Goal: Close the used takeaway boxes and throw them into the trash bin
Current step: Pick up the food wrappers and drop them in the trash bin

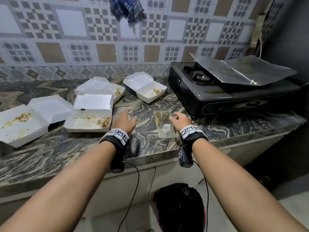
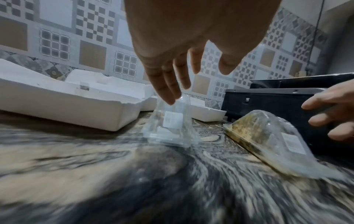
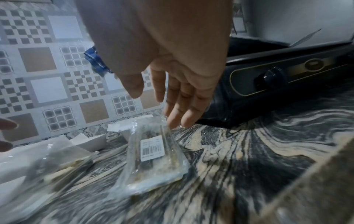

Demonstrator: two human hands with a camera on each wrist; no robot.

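Two clear plastic takeaway boxes lie on the marble counter (image 1: 58,156). My left hand (image 1: 127,118) reaches over the left clear box (image 1: 124,112), and its straight fingertips (image 2: 170,98) touch the top of that box (image 2: 170,125). My right hand (image 1: 179,117) hovers at the far right edge of the other clear box (image 1: 164,126), which has a barcode label and food remains (image 3: 155,151). The fingers of my right hand (image 3: 161,106) hang relaxed beside it and hold nothing. Several white boxes stand open with food scraps: far left (image 1: 21,124), centre (image 1: 91,114), behind (image 1: 107,89), back right (image 1: 145,87).
A bin lined with a black bag (image 1: 178,208) stands on the floor below the counter's front edge. A black gas stove (image 1: 234,96) under a foil sheet (image 1: 247,71) fills the counter's right side. A blue checked cloth (image 1: 127,9) hangs on the tiled wall.
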